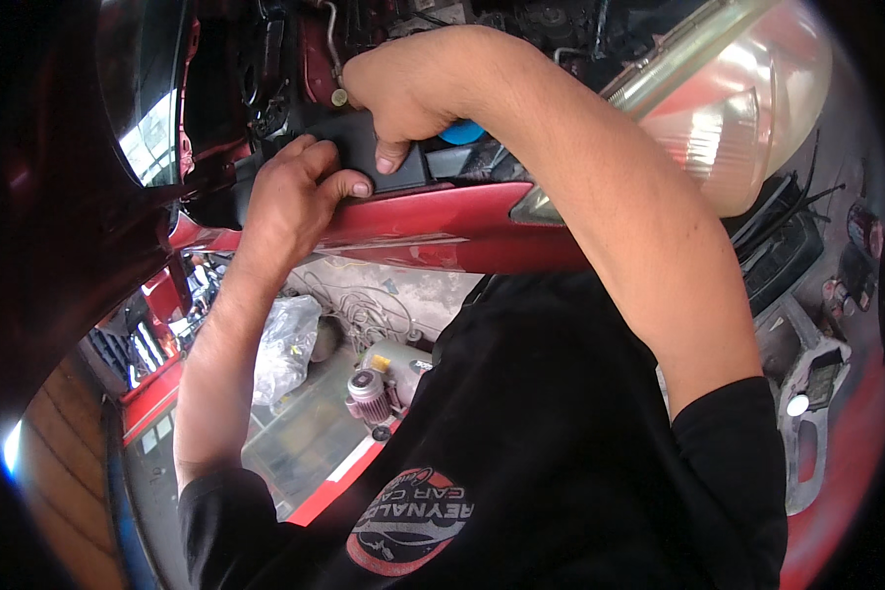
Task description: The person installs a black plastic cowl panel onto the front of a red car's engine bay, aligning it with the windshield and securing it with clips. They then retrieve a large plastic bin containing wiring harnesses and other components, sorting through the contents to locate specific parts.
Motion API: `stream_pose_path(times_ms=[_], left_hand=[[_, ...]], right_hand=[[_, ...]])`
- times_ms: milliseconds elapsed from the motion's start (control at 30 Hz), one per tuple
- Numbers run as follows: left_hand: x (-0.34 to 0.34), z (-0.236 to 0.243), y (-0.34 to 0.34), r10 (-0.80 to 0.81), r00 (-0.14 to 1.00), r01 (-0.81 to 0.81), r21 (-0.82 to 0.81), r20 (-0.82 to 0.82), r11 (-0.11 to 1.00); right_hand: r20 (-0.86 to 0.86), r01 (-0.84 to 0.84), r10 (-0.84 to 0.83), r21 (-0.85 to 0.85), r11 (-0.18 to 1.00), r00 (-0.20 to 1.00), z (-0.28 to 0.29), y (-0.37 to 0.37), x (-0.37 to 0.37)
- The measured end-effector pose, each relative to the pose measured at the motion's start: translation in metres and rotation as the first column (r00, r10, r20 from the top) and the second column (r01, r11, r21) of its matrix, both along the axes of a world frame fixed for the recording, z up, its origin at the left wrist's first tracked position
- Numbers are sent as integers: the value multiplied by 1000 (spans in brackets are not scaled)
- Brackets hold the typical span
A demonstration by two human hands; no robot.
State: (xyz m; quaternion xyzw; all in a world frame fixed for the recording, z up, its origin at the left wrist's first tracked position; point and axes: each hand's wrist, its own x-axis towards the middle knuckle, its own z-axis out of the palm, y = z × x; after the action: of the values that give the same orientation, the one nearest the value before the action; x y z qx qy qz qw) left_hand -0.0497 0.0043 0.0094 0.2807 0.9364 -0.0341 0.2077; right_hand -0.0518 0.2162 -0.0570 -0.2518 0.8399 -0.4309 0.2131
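Observation:
A dark, flat-sided black plastic box (355, 135) sits in the engine bay, just inside the red fender (413, 224). My left hand (300, 187) is closed at its near left end, with fingers curled and the thumb lying along its lower edge by the fender. From the right my right hand (393, 103) reaches over, wrist sharply bent. Its thumb points down and presses on the box's face; the other fingers are mostly hidden behind the hand. A blue cap (462, 132) shows just beyond that wrist, partly covered by my forearm.
A clear headlight (723, 133) stands at the fender's right end. The windshield (147, 98) is at left, a metal rod (332, 44) above the box. Below the fender are a plastic bag (285, 344), coiled hose (374, 305) and a motor (369, 393). Loose car parts (811, 393) lie at right.

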Motion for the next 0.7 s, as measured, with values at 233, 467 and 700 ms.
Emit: stream_pose_path(times_ms=[233, 467, 700], left_hand=[[-27, 13, -7, 228, 961, -232, 9, 160, 973], [-66, 52, -99, 305, 952, -300, -259, -25, 918], [-69, 28, -112, 194, 977, -174, -182, 94, 968]], right_hand=[[-84, 45, -50, -54, 998, 995, -6, -7, -1], [-311, 188, -185, -21, 982, 932, -2, -38, 2], [-210, 250, -219, 135, 959, 953, 11, -64, 13]])
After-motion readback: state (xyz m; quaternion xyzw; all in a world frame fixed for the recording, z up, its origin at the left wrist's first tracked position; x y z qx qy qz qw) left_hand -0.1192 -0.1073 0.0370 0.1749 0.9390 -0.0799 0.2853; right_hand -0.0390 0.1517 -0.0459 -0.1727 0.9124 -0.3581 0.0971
